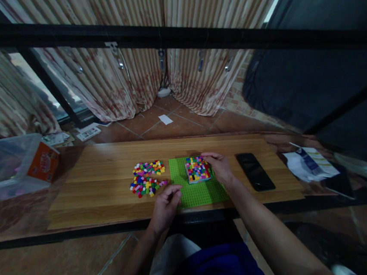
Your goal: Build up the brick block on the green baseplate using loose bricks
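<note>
A green studded baseplate point(205, 197) lies on the wooden board, carrying a rectangular block of small multicoloured building bricks point(198, 169). At the block's upper right corner is my right hand point(219, 167), its thumb and fingertips closed together and touching or just over the top bricks. Whatever those fingertips hold is too small to tell. My left hand point(165, 205) rests low by the baseplate's left edge, thumb against curled fingers; what is in the pinch, if anything, cannot be seen. Left of the plate, loose coloured bricks point(147, 178) lie in a spread pile near that hand.
A black phone point(254, 171) lies right of the baseplate on the wooden board point(101, 162). A clear plastic bin point(14, 166) with an orange label stands at the far left. Crumpled packaging point(311, 164) sits off to the right. A dark metal bar point(173, 35) crosses beyond the board.
</note>
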The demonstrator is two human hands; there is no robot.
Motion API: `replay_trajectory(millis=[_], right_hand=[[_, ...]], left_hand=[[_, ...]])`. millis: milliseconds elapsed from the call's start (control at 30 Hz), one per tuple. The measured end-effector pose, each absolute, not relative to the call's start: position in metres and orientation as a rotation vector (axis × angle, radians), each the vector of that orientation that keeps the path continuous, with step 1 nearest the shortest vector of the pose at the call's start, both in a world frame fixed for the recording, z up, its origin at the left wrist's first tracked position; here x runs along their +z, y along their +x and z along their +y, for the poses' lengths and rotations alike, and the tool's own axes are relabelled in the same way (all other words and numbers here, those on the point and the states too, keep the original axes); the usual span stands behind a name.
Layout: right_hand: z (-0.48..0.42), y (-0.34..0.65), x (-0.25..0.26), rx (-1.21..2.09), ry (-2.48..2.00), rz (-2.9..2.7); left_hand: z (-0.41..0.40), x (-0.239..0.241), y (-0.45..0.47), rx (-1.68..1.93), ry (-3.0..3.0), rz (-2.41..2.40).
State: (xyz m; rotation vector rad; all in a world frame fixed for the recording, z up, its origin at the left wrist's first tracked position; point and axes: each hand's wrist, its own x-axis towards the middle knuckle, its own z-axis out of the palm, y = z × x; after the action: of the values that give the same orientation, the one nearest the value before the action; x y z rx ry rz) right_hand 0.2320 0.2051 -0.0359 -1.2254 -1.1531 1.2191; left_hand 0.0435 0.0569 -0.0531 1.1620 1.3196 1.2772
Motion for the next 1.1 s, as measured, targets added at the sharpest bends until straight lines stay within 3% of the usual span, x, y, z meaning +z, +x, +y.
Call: replay_trajectory(millis=[167,367,600,1100], right_hand=[[0.199,0.238,-0.028,1.112,-1.232,-1.250],[0.161,0.215,0.005,0.641,-1.196,-1.665],[0.120,0.139,0.004,0.568,-1.032,-2.471],[0.140,0.119,-0.016,0.640,-1.106,-2.622]], left_hand=[[0.047,-0.049,0.050,1.302,1.303,1.401],[0.013,-0.048,0.055,1.314,1.541,1.497],[0.009,-0.049,0.042,1.249,1.509,1.459],[0.017,-0.044,0.039,1.250,1.400,1.403]])
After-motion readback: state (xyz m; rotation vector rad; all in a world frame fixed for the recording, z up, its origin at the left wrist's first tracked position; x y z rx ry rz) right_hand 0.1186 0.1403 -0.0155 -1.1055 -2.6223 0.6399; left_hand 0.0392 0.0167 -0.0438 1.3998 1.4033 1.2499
